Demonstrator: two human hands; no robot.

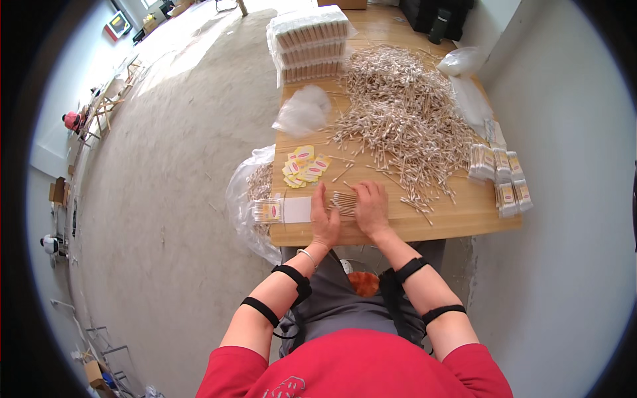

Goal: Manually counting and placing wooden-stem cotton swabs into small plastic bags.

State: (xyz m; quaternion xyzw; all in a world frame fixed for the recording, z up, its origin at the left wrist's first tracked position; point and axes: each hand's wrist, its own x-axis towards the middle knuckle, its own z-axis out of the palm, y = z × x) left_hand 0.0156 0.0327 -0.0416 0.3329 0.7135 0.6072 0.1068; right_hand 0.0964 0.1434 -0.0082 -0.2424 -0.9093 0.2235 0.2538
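Observation:
A small row of cotton swabs (344,203) lies side by side near the table's front edge, between my two hands. My left hand (324,222) stands at the row's left end, fingers stretched out and close to the swab tips. Curled over the right end is my right hand (373,207), its fingers bent against the swabs; their exact grip is partly hidden. Left of my left hand lies a white card or box-like piece (297,209), beside a clear packet of swabs with a yellow label (268,211). Loose yellow-and-white label cards (306,166) are piled just beyond.
A big heap of loose swabs (405,106) covers the table's far middle. Stacked bundles (310,46) stand at the far left, plastic bags (304,109) nearer. Finished-looking packets (507,179) sit at the right edge by the wall. A clear sack of swabs (257,182) hangs at the left.

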